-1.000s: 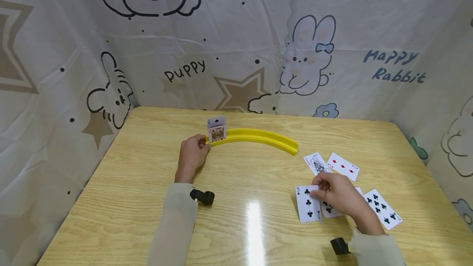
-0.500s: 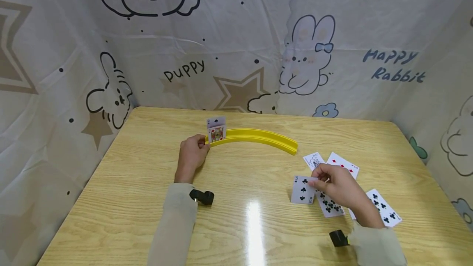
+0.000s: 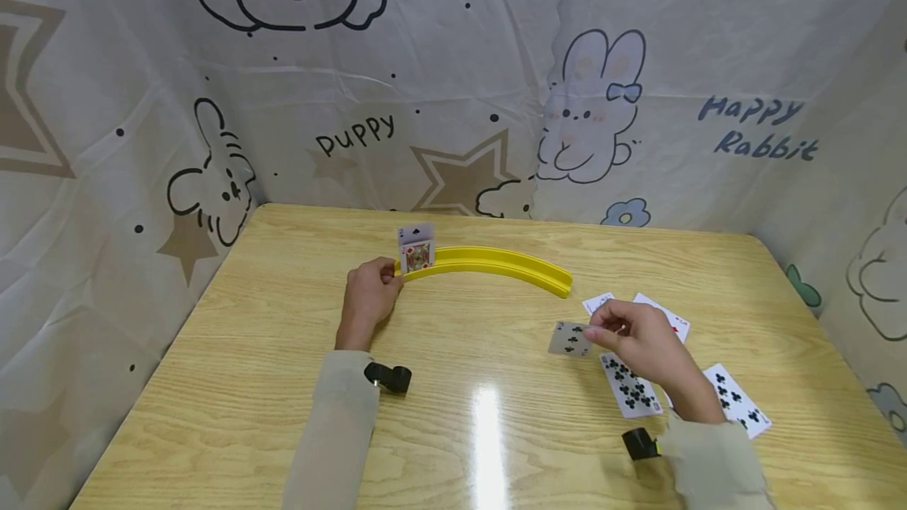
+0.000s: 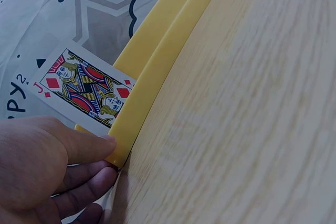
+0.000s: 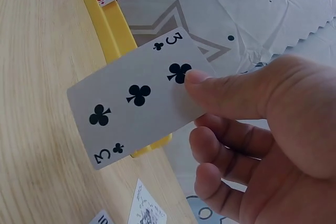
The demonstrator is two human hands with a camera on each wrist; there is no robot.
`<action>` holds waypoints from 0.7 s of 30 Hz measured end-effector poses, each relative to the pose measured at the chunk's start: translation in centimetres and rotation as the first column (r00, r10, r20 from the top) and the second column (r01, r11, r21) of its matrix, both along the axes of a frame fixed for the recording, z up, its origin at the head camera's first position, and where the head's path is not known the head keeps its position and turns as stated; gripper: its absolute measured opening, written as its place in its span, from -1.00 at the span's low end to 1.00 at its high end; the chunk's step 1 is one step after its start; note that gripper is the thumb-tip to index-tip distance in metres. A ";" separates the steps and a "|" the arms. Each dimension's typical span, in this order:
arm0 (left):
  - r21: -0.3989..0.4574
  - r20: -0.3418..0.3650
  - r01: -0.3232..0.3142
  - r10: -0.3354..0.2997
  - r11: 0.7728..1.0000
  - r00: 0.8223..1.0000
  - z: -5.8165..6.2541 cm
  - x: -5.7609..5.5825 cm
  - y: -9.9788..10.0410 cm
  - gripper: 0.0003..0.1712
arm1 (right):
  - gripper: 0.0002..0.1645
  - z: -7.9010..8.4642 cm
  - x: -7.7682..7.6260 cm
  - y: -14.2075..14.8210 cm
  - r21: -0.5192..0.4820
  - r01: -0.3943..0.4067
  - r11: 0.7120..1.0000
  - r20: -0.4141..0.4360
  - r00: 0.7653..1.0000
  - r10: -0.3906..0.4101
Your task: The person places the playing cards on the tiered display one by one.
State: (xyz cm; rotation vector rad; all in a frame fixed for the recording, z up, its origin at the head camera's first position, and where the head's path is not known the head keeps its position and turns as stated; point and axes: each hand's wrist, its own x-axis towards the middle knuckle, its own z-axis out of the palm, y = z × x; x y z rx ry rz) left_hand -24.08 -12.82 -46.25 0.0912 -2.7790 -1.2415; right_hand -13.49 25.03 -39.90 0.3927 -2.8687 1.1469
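My left hand (image 3: pixel 370 290) pinches the left end of a curved yellow card holder (image 3: pixel 505 260), thumb on its front wall in the left wrist view. A jack of diamonds (image 4: pixel 86 90) stands in the slot beside that hand, and a spade card (image 3: pixel 416 232) rises behind it, mostly covered. Over the right part of the table, my right hand (image 3: pixel 648 341) holds a three of clubs (image 5: pixel 139 95) between thumb and fingers. The card is off the tabletop, tilted, its face showing in the right wrist view.
Around the right hand lie several face-up cards: a club card (image 3: pixel 631 386), another club card (image 3: pixel 744 408), a red diamond card (image 3: pixel 680 327) and a joker-like card (image 3: pixel 597 303), some partly hidden. A printed cloth (image 3: pixel 453 85) hangs behind the wooden table (image 3: pixel 234 384).
My right hand has lifted the three of clubs from among the loose cards and moved it away from me and slightly left, tilting it. The left hand and the card holder have stayed put.
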 end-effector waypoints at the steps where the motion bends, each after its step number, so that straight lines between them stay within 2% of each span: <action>1: 0.000 0.000 0.001 -0.001 1.000 1.000 0.0 0.0 0.0 -0.62 | -0.91 0.1 -0.1 -0.1 -0.007 0.003 1.000 -0.001 1.000 -0.003; 8: 0.004 0.007 -0.002 0.002 1.000 1.000 -0.1 0.0 -0.1 -0.62 | -0.90 0.4 -1.1 -1.0 -0.012 0.037 0.999 0.015 0.999 -0.037; 17: 0.003 0.005 -0.004 0.004 1.000 1.000 0.0 0.0 -0.1 -0.62 | -0.90 0.4 -2.4 -1.8 -0.041 0.054 0.998 0.052 0.997 -0.052; 21: 0.005 0.011 -0.004 0.003 1.000 1.000 0.1 0.0 -0.1 -0.62 | -0.89 0.3 -3.0 -2.2 -0.052 0.053 0.997 0.043 0.998 -0.051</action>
